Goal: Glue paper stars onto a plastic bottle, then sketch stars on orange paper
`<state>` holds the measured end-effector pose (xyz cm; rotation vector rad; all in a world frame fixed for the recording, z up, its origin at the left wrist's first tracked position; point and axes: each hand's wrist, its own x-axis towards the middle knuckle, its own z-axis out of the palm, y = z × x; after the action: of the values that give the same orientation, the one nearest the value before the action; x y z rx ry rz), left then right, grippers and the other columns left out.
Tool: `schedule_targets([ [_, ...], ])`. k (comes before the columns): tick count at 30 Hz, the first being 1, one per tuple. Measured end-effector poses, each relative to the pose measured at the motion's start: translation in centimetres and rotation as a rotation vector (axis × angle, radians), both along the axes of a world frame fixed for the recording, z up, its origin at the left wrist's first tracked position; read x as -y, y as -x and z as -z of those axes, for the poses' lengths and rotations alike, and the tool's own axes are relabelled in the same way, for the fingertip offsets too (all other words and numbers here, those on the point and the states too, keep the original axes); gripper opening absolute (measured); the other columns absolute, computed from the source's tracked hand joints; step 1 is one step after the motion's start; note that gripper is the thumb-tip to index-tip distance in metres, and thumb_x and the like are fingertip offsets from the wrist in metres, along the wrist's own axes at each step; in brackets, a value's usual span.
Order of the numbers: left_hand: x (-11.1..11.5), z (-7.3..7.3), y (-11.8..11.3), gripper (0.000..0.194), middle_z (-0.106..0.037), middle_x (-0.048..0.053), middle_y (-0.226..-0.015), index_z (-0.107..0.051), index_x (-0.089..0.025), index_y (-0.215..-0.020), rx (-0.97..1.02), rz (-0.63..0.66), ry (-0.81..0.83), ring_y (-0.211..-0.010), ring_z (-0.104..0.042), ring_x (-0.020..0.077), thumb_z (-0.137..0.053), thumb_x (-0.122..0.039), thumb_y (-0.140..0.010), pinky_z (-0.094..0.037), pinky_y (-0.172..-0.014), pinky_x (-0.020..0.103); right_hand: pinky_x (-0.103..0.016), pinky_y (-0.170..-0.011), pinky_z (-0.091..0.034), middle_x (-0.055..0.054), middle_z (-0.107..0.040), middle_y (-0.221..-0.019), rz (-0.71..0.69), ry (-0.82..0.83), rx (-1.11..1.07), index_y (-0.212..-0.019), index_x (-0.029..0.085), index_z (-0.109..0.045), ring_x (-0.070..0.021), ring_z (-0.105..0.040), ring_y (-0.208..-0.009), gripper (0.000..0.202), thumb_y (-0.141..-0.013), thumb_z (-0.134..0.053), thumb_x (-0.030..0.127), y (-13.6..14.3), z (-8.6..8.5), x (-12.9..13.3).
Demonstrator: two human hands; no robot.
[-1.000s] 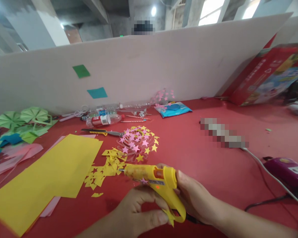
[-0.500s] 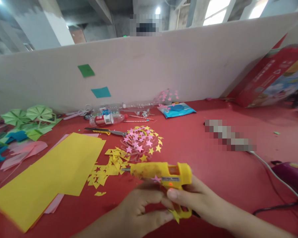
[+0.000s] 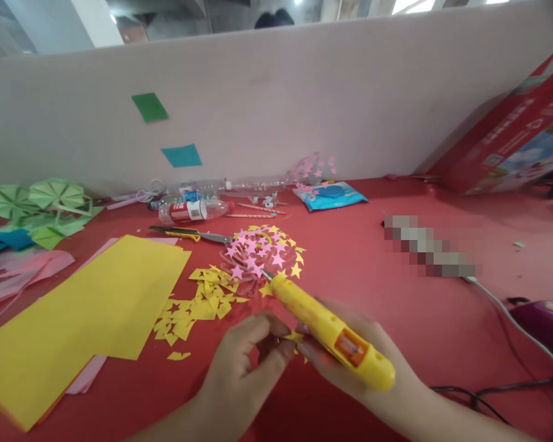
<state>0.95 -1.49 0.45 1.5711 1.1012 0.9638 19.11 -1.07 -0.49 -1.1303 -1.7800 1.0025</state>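
A yellow glue gun (image 3: 332, 328) is held in my right hand (image 3: 364, 344), its metal nozzle pointing up and left at the star-covered piece. My left hand (image 3: 253, 362) pinches a small yellow star (image 3: 294, 336) between thumb and fingertips, and the right fingertips come close to the same star. Just beyond the nozzle lies a round, clear plastic piece (image 3: 258, 252) covered with pink and yellow stars. Cut yellow paper scraps (image 3: 203, 301) lie to its left.
Yellow sheets (image 3: 87, 301) lie at the left. Scissors (image 3: 188, 234), a clear bottle (image 3: 193, 211) and a blue wipes packet (image 3: 330, 197) lie further back. A white cable (image 3: 511, 319) and dark cord cross the right side, near a purple object (image 3: 544, 325).
The glue gun has turned from sideways to diagonal, its nozzle now nearer the starred piece. My left hand has moved slightly left and up with the yellow star. The camera view has tilted down.
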Motion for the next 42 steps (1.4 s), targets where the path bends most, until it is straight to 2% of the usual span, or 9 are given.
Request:
schedule_targets([
  [4, 0.1, 0.2, -0.5, 0.012, -0.063, 0.002, -0.073, -0.062, -0.019, -0.074, -0.061, 0.019, -0.001, -0.068, -0.056, 0.0157, -0.054, -0.023, -0.082, -0.046, -0.066, 0.026, -0.022, -0.049, -0.036, 0.002, -0.05, -0.067, -0.026, -0.019, 0.079, -0.074, 0.021, -0.049, -0.0106, -0.045, -0.054, 0.011, -0.079, -0.059, 0.022, 0.2, 0.5, 0.1],
  [9, -0.2, 0.1, -0.5, 0.011, -0.059, -0.001, -0.066, -0.059, -0.019, -0.071, -0.028, 0.022, 0.033, -0.063, -0.052, 0.0139, -0.054, -0.021, -0.08, -0.044, -0.061, 0.024, -0.021, -0.047, -0.036, 0.003, -0.049, -0.066, -0.021, -0.107, 0.072, -0.073, 0.021, -0.046, -0.0096, -0.045, -0.053, 0.015, -0.083, -0.058, 0.02, 0.0, 1.2, 0.2],
  [12, -0.3, 0.1, -0.2, 0.012, -0.056, -0.002, -0.065, -0.058, -0.019, -0.068, 0.037, 0.002, -0.038, -0.062, -0.05, 0.0122, -0.054, -0.018, -0.08, -0.043, -0.059, 0.022, -0.022, -0.051, -0.04, 0.001, -0.055, -0.071, -0.081, -0.267, 0.032, -0.075, 0.021, -0.049, -0.0109, -0.051, -0.059, 0.013, -0.083, -0.059, 0.02, -0.2, 0.0, 0.0],
  [15, -0.7, 0.1, 0.7, 0.014, -0.052, -0.003, -0.064, -0.057, -0.02, -0.07, 0.081, -0.108, -0.127, -0.057, -0.046, 0.01, -0.055, -0.019, -0.084, -0.041, -0.054, 0.02, -0.024, -0.054, -0.044, -0.002, -0.059, -0.072, -0.08, -0.459, 0.069, -0.078, 0.021, -0.052, -0.013, -0.055, -0.062, 0.008, -0.083, -0.056, 0.017, -0.6, -2.0, -0.3],
  [18, -1.3, 0.1, 1.6, 0.016, -0.049, -0.005, -0.061, -0.057, -0.021, -0.071, 0.116, -0.21, -0.18, -0.05, -0.042, 0.0082, -0.054, -0.022, -0.087, -0.036, -0.046, 0.019, -0.027, -0.054, -0.046, -0.003, -0.059, -0.069, -0.11, -0.533, 0.152, -0.082, 0.022, -0.053, -0.0152, -0.055, -0.061, 0.004, -0.084, -0.052, 0.018, -0.7, -3.3, -0.5],
  [22, -1.8, -0.1, 2.2, 0.014, -0.048, -0.005, -0.058, -0.058, -0.021, -0.074, 0.094, -0.301, -0.233, -0.046, -0.039, 0.0077, -0.055, -0.022, -0.087, -0.033, -0.042, 0.019, -0.029, -0.054, -0.043, -0.001, -0.054, -0.065, -0.166, -0.535, 0.131, -0.078, 0.023, -0.05, -0.0152, -0.051, -0.057, 0.008, -0.085, -0.05, 0.022, -0.5, -3.2, -0.4],
  [27, -1.6, -0.3, 2.0, 0.013, -0.047, -0.006, -0.057, -0.058, -0.021, -0.074, 0.022, -0.297, -0.27, -0.048, -0.041, 0.0081, -0.054, -0.021, -0.087, -0.036, -0.045, 0.019, -0.028, -0.05, -0.039, 0.001, -0.049, -0.06, -0.142, -0.495, 0.115, -0.068, 0.023, -0.044, -0.0135, -0.047, -0.052, 0.019, -0.085, -0.052, 0.021, -0.2, -2.8, -0.4],
  [35, -1.5, -0.3, 2.0, 0.012, -0.046, -0.007, -0.055, -0.056, -0.022, -0.075, 0.04, -0.279, -0.266, -0.047, -0.039, 0.008, -0.054, -0.022, -0.087, -0.034, -0.043, 0.017, -0.033, -0.054, -0.042, -0.002, -0.053, -0.062, -0.108, -0.394, 0.037, -0.077, 0.028, -0.062, -0.0185, -0.051, -0.056, 0.016, -0.09, -0.054, 0.034, -0.4, -1.9, 0.0],
  [42, -1.5, -0.2, 2.0, 0.016, -0.045, -0.006, -0.056, -0.056, -0.021, -0.073, 0.053, -0.263, -0.236, -0.047, -0.037, 0.0081, -0.053, -0.023, -0.088, -0.031, -0.041, 0.018, -0.032, -0.053, -0.041, -0.002, -0.052, -0.061, -0.084, -0.379, 0.037, -0.081, 0.031, -0.065, -0.0188, -0.05, -0.055, 0.016, -0.091, -0.053, 0.034, -0.3, -1.9, 0.2],
])
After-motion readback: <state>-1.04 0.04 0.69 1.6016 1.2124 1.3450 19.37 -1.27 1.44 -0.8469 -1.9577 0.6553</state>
